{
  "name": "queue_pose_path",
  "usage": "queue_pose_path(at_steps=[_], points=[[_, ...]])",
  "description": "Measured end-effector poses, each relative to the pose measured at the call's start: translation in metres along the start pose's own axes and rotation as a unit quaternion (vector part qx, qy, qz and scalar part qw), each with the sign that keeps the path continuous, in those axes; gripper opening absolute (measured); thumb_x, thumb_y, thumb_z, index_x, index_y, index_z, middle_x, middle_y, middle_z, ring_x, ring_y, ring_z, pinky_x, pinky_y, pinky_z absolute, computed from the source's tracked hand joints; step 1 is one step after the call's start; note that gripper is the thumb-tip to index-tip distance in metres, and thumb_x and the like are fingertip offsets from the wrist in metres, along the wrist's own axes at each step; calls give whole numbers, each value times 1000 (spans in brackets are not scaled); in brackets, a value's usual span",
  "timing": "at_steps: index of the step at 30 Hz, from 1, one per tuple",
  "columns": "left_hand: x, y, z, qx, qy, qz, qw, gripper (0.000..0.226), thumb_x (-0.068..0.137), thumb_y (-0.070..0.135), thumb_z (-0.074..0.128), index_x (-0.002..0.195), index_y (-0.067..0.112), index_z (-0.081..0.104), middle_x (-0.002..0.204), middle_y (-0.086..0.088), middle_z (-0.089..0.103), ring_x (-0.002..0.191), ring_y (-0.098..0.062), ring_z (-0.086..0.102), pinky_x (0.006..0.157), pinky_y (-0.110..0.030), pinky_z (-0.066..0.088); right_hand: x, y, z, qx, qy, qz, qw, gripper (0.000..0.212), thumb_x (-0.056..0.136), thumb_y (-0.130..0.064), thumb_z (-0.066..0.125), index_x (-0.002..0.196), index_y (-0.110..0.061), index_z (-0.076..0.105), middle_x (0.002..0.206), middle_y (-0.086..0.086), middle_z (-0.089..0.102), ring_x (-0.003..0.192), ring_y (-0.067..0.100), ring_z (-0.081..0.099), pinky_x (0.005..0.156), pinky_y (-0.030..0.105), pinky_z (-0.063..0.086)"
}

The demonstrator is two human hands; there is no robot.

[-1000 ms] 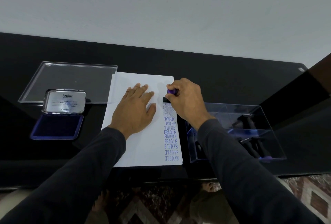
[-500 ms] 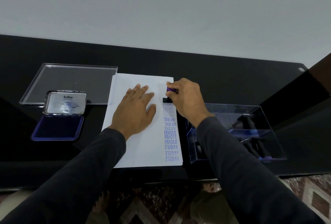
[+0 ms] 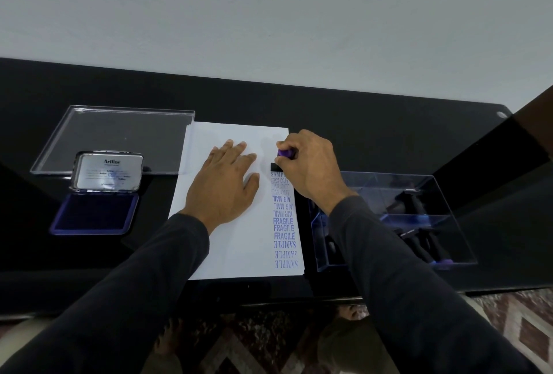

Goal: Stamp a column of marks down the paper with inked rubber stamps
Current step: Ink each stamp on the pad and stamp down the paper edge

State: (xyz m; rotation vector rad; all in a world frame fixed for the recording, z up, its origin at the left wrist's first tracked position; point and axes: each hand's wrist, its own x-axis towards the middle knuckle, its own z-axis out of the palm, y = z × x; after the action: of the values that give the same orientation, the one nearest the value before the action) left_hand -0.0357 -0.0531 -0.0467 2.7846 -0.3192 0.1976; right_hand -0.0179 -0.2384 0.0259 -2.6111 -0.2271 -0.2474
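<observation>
Right hand (image 3: 311, 164) is gripping the purple-topped stamp (image 3: 284, 153), pressing it crosswise on the paper (image 3: 239, 248) at the far end of the mark column (image 3: 283, 218), while left hand (image 3: 227, 185) is lying flat just beside.

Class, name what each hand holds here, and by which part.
Right hand grips the rubber stamp by its purple handle. Left hand holds nothing, resting flat on the paper.
</observation>
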Motion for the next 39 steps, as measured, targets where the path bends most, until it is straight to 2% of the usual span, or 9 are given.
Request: queue_pose_path(at_steps=[4,8,15,20,26,39], points=[[1,0,0,0,-1,1,1000,54,103,50,38,149,23,46,162,-2,35,153,-22,23,124,-38,12,2,-1,0,13,0,9,1000,27,87,-25,74,112,-16,72,106,-3,64,88,6,56,82,15,46],[0,1,0,-5,-5,-5,1000,56,103,52,37,151,24,45,163,-1,32,153,-21,21,125,-38,11,1,0,0,19,-5,15,1000,31,88,-27,73,118,-17,70,109,-2,65,93,9,60,88,20,50],[1,1,-1,-3,-4,-6,1000,55,103,52,37,151,25,45,163,0,32,154,-21,21,122,-35,7,0,-2,-2,24,1,17,1000,26,86,-24,76,110,-16,73,107,-2,67,88,7,59,83,16,48],[0,2,-1,-4,-3,-3,1000,56,103,52,37,151,24,45,163,0,32,154,-21,20,125,-38,11,-2,-5,-4,46,-1,24,999,29,86,-21,76,114,-13,72,110,0,67,93,9,62,89,20,52],[1,1,-1,-7,-4,-4,1000,55,103,51,38,151,24,45,163,-1,32,154,-21,20,124,-37,10,0,-7,-5,52,-7,35,998,32,87,-21,74,118,-13,70,113,2,67,98,13,64,93,26,53],[0,2,-1,-7,1,-7,1000,55,103,52,39,150,25,45,163,0,32,153,-20,21,122,-33,6,-2,-7,-6,40,-8,39,998,31,87,-20,74,118,-14,70,113,1,67,96,11,62,88,18,48]])
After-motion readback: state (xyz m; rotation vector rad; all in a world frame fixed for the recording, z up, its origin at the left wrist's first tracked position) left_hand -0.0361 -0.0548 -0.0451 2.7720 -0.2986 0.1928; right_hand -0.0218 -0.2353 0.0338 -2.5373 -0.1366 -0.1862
